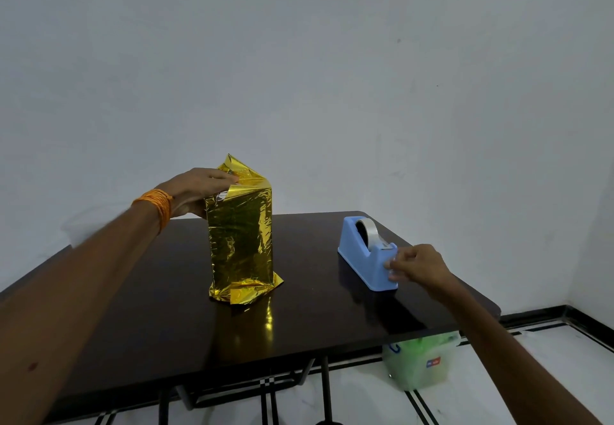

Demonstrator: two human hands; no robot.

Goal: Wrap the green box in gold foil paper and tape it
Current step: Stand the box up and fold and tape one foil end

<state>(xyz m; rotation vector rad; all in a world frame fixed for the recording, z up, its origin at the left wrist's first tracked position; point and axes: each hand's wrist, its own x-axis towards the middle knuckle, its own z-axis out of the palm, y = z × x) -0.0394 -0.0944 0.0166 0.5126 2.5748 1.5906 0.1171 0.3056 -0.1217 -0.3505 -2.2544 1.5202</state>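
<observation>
Upright near the middle of the dark, glossy tabletop (166, 308): a tall, rectangular parcel of gold foil paper (241, 235), mirror-bright and finely crinkled, with the green box hidden inside it. Loose at the top, with thin flaps rising to a crumpled peak and a silvery underside showing at one curled edge. Splayed at the foot into flat, creased skirts lying on the polished surface, doubled there as a yellow reflection.

Left hand (196, 189) at the parcel's upper left corner, fingers (226, 177) curled over the top flap and clamped on the foil. Wound around that wrist, a thick band of orange thread (156, 207).

Well to the right of the parcel, near the tabletop's right edge, a pale blue tape dispenser (365, 262) of smooth moulded plastic, wedge-shaped with rounded corners, carrying a roll of clear tape (367, 230) in its slot. Right hand (420, 267) at the dispenser's near end, just below the cutter, fingers bent and pinched together on the tape's translucent free end.

Below the tabletop's right corner, on the white tiled floor (548, 375) with black inlay lines, a cloudy plastic bag (420, 363) with something green inside. Behind, a plain matt wall (332, 59).
</observation>
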